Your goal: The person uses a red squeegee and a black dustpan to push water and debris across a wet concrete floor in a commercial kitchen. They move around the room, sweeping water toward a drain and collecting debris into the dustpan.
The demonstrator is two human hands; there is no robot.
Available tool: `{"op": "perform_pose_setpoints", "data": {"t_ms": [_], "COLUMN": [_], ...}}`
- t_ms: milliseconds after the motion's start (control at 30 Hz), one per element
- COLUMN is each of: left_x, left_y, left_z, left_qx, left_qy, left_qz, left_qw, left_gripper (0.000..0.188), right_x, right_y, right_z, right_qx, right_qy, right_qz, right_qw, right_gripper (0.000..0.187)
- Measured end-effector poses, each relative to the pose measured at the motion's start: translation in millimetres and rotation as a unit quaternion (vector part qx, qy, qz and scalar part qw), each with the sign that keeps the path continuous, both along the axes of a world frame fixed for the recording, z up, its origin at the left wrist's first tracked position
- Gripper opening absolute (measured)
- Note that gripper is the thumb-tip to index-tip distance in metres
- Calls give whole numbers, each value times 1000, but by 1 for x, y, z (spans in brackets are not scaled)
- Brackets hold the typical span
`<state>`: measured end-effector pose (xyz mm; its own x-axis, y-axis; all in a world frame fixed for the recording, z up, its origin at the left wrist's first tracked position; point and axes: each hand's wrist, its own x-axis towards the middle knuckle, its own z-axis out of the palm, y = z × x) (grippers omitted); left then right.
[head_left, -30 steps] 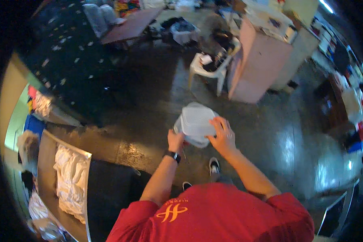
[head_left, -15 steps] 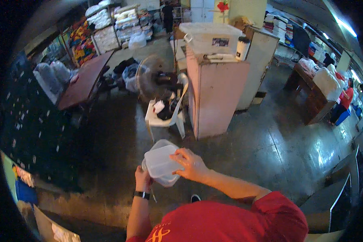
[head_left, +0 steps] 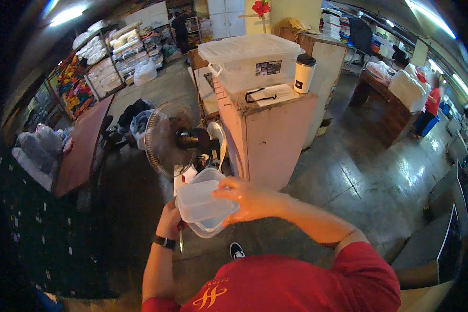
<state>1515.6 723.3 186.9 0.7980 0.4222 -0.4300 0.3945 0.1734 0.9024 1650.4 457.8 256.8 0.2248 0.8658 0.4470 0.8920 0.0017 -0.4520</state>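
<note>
A clear plastic food container (head_left: 211,227) is held in front of my body, tilted. Its frosted rectangular lid (head_left: 198,202) lies askew over the top, so part of the container's rim shows beyond it. My left hand (head_left: 170,222), with a dark watch on the wrist, grips the container's left side; some of its fingers are hidden beneath. From the right, my right hand (head_left: 248,198) holds the lid and container edge, thumb and fingers closed on them. A thin pale strip (head_left: 181,242) hangs below my left hand; its kind is unclear.
Ahead stands a pinkish cabinet (head_left: 270,138) bearing a clear storage box (head_left: 239,65) and a white tumbler (head_left: 303,78). A fan (head_left: 164,138) stands by a white chair (head_left: 219,141). At left is a reddish-brown table (head_left: 83,148); far right, a person in red (head_left: 432,101).
The cabinet, fan and chair now appear nearer, and the view has shifted forward. Both hands still hold the container and lid, which look slightly further left in the picture.
</note>
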Motion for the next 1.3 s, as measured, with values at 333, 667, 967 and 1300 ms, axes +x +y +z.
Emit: {"op": "perform_pose_setpoints", "data": {"t_ms": [333,667,967,1300], "left_x": [165,201,278,498], "left_y": [62,114,86,96], "left_z": [85,164,262,300], "left_qx": [-17,-90,-21,-3], "left_qy": [-73,-253,-191,-175], "left_qz": [-69,-33,50,-178], "left_qw": [995,963,980,968], "left_gripper": [32,43,34,19], "right_x": [308,506,574,608], "right_y": [-3,-2,18,11], "right_z": [118,178,268,324], "right_qx": [110,-110,-18,80], "right_qy": [-273,-370,-51,59], "right_qz": [-333,-158,-9,-40], "right_qw": [896,909,999,994], "right_gripper": [49,45,49,51]}}
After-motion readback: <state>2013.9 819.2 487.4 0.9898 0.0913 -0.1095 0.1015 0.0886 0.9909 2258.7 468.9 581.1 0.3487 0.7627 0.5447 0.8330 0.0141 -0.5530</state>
